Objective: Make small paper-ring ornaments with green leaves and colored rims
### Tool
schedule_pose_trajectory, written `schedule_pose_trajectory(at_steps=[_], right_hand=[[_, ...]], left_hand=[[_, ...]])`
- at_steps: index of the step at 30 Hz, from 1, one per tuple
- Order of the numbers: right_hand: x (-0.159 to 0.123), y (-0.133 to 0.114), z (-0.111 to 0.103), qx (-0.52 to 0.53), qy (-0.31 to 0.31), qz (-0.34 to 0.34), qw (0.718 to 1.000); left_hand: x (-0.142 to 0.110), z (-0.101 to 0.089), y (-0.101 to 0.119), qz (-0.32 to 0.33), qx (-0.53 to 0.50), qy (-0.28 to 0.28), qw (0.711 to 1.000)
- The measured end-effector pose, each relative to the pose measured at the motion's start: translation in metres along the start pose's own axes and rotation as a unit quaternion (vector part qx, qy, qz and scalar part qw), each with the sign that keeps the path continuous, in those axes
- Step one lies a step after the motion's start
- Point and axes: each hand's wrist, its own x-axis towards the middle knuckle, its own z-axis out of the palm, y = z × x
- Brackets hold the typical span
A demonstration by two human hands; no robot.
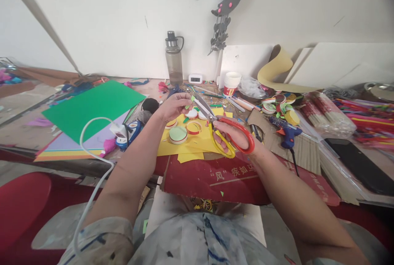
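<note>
My left hand [176,106] pinches a small piece of light green paper [193,98] above the work surface. Scissors [238,127] with one red and one yellow handle are in my right hand [226,133], their blades apart and pointing up and left toward the green piece. I cannot tell whether the blades touch it. Beneath both hands lie yellow paper sheets [172,149]. On them sit a round piece with a pale green top [177,134], a red-and-yellow paper ring [193,127] and white-topped round pieces [191,113], partly covered by my hands.
A green sheet [95,109] lies on coloured papers at left, near a white cable [92,187]. A bottle [174,62] and a paper cup [231,83] stand behind. To the right are a blue glue gun [288,135], a black phone [358,164] and red-and-white packs [326,115].
</note>
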Motion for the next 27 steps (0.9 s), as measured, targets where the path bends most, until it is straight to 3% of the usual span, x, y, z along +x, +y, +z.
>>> schedule_pose_trajectory(at_steps=[19, 27], right_hand=[[-0.001, -0.0024, 0.001, -0.018, -0.003, -0.005, 1.0], [-0.0014, 0.0003, 0.0009, 0.024, -0.052, -0.01, 0.998]], left_hand=[[-0.0002, -0.001, -0.001, 0.006, -0.012, -0.011, 1.0], [0.0021, -0.0053, -0.006, 0.036, -0.018, -0.032, 0.999]])
